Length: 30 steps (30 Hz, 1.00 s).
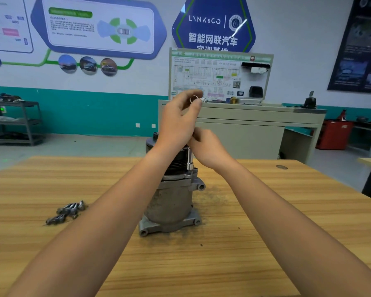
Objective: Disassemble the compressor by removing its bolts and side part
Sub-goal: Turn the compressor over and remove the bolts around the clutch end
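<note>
A grey metal compressor (171, 207) stands upright in the middle of the wooden table (266, 243), with a black pulley section at its top. High above it, my left hand (180, 116) pinches a small silver ring (195, 99) between thumb and fingertips. My right hand (208, 148) is at the top of the compressor with its fingers curled, just above a shiny upright metal part (190, 160); what the fingers hold is hidden. Several removed bolts (66, 211) lie in a loose pile on the table to the left of the compressor.
Dark grit is scattered on the table around the compressor base. A beige training bench (255, 125) with a wiring board stands behind the table. A metal shelf (15, 123) is at the far left, a red cabinet (334, 136) at the right.
</note>
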### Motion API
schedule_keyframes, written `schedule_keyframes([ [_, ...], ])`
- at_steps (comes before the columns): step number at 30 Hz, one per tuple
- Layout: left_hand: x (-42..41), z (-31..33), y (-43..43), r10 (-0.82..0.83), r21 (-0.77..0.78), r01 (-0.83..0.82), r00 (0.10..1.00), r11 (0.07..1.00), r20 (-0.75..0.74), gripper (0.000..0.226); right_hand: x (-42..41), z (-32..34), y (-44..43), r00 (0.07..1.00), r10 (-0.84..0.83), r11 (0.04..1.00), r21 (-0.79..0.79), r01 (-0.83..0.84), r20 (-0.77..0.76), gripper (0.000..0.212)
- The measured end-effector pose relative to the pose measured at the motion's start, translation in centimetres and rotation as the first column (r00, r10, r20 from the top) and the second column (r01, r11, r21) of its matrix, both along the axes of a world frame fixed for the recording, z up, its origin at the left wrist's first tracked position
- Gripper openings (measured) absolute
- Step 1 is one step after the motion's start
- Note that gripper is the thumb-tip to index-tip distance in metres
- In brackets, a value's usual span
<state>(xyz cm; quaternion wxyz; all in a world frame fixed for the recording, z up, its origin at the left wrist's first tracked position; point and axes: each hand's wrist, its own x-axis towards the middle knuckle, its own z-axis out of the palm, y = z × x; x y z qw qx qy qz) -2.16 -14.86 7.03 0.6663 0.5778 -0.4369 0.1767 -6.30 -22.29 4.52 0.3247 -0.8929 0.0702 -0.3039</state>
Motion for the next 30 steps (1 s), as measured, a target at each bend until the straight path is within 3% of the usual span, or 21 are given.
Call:
schedule_keyframes([
  [2,0.2,0.7,-0.2,0.047,0.081,-0.057,0.992,0.995,0.121,0.020,0.1,-0.1,0.3,1.000,0.014,1.000,-0.013,-0.014,0.002,0.025],
  [4,0.3,1.7,-0.6,0.061,0.176,-0.081,0.991,0.981,0.116,0.018,0.1,-0.5,0.6,0.999,0.015,1.000,-0.008,-0.014,0.033,0.021],
  [9,0.8,3.1,-1.3,-0.035,0.229,0.115,0.945,0.967,-0.325,0.012,0.1,-1.0,0.6,0.993,-0.041,0.999,0.007,0.041,0.114,0.027],
  [13,1.4,3.8,-1.1,-0.222,-0.031,0.267,0.725,0.963,-0.653,0.011,0.0,-1.1,0.1,0.986,-0.048,0.999,-0.012,0.051,0.158,0.027],
  [16,1.3,3.6,-0.3,-0.385,-0.236,0.315,0.596,0.919,-0.705,0.017,0.0,-1.1,-0.4,0.985,-0.049,0.996,0.081,0.035,0.167,0.012],
  [18,0.8,3.2,0.1,-0.402,-0.286,0.283,0.623,0.915,-0.671,0.018,0.1,-1.2,-0.5,0.981,-0.063,0.990,0.132,0.039,0.185,0.008],
  [21,-0.1,2.2,0.5,-0.286,-0.167,0.233,0.785,0.958,-0.550,0.022,0.1,-1.4,-0.3,0.975,-0.077,0.992,0.114,0.054,0.210,0.014],
  [24,0.0,1.7,0.7,-0.050,0.053,0.065,0.968,0.996,-0.247,0.022,0.2,-1.5,-0.1,0.980,-0.080,0.997,0.023,0.077,0.181,0.018],
  [26,0.1,2.0,0.6,0.010,0.140,0.005,0.995,0.990,-0.100,0.015,0.2,-1.4,0.0,0.982,-0.076,0.997,0.009,0.076,0.171,0.016],
  [28,0.3,2.6,0.1,0.004,0.210,0.020,0.993,0.978,-0.115,0.007,0.2,-1.5,0.0,0.981,-0.071,0.997,0.037,0.065,0.178,0.012],
  [30,0.7,2.9,-0.7,0.011,0.261,0.048,0.975,0.964,-0.220,0.007,0.3,-1.6,0.4,0.982,-0.072,0.997,0.038,0.066,0.174,0.010],
])
